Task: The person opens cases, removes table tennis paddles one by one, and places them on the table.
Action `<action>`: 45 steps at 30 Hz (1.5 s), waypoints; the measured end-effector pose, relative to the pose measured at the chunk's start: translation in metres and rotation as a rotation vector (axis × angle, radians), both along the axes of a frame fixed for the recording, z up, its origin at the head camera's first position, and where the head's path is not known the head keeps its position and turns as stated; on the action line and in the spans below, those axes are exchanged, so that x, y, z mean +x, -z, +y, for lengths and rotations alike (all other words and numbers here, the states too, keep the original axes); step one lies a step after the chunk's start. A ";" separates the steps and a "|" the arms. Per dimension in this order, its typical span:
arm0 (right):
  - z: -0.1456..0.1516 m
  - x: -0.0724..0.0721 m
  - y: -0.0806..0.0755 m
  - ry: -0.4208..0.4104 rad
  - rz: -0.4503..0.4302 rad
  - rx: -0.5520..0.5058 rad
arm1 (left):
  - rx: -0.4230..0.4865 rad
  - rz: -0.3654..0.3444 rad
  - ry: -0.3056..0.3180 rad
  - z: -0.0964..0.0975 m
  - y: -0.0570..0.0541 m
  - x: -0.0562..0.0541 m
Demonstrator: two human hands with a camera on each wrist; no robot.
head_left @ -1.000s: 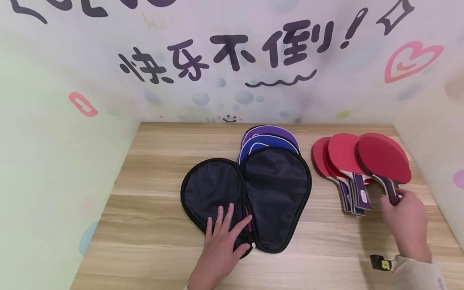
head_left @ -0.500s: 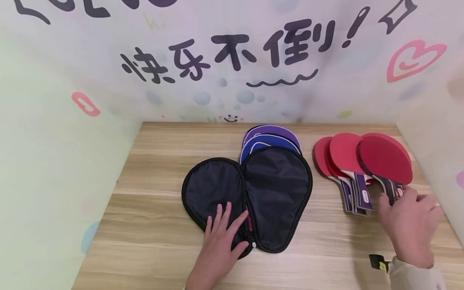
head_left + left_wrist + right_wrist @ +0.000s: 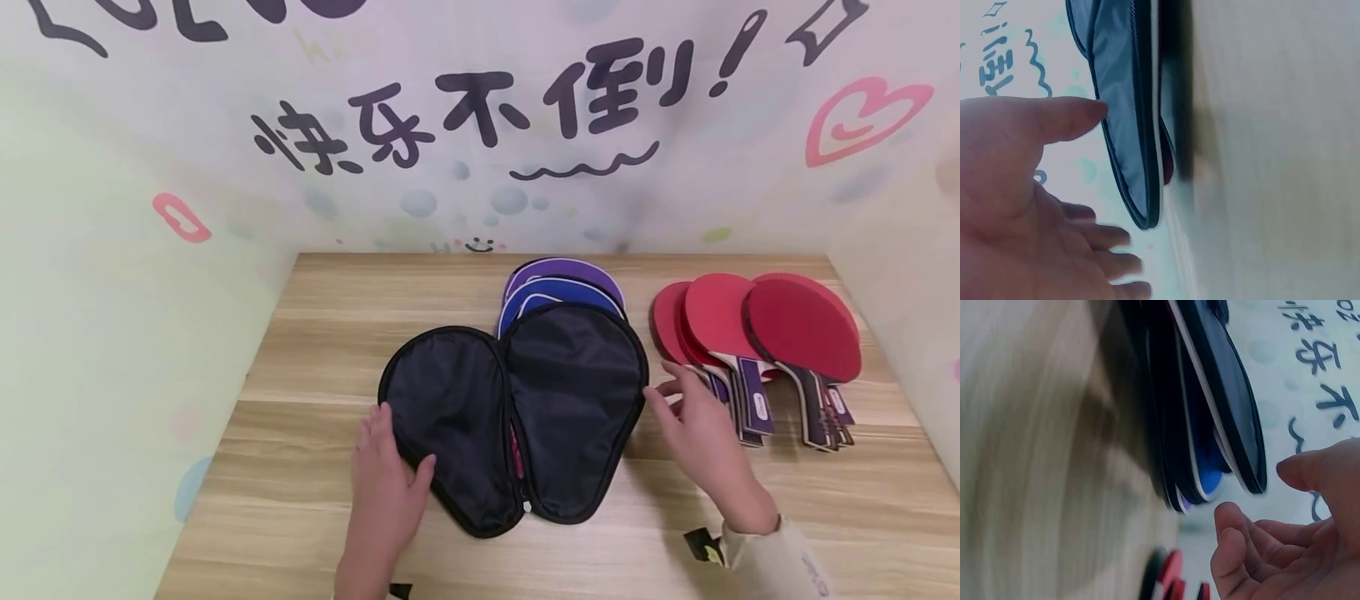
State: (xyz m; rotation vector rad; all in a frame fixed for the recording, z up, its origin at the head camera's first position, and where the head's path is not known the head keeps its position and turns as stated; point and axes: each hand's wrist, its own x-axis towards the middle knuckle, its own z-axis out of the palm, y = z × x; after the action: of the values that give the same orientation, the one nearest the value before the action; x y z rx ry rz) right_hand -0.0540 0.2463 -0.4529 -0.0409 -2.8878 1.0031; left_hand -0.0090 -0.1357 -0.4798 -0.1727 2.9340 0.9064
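Two black table tennis bat cases lie side by side at the centre of the head view, the left case (image 3: pixel 446 400) and the right case (image 3: pixel 573 400). A pink strip shows between them. Behind the right one stick out a blue case (image 3: pixel 562 287) and a purple case (image 3: pixel 570 267), mostly covered. My left hand (image 3: pixel 386 487) is at the left case's outer edge, fingers extended and thumb apart. My right hand (image 3: pixel 701 433) is at the right case's outer edge, its fingers loosely bent around nothing. In the right wrist view, the stacked cases (image 3: pixel 1235 406) stand just beyond the thumb.
Several red table tennis bats (image 3: pixel 720 312) lie overlapped at the right of the wooden table (image 3: pixel 300 367), handles toward me. My right hand overlaps the nearest handles in the head view. A printed wall (image 3: pixel 420 208) stands at the back, with side walls left and right.
My right hand has left the bat handles at the far right and moved left to the right case's edge. My left hand has come off the left case and shifted left beside it.
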 end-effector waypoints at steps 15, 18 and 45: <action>-0.015 0.000 0.018 -0.043 0.123 -0.035 | 0.032 -0.121 -0.102 0.001 -0.009 0.002; -0.015 0.000 0.017 -0.046 0.112 -0.041 | 0.039 -0.088 -0.120 0.004 -0.026 0.006; -0.010 0.002 0.022 -0.047 -0.013 -0.260 | -0.173 0.587 0.351 0.128 -0.020 0.041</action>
State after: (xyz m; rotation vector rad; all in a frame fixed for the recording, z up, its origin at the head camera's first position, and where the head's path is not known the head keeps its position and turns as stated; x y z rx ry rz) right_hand -0.0515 0.2361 -0.4750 0.0035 -2.7613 1.3841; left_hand 0.0320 -0.0079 -0.4594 0.6975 3.3886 0.7438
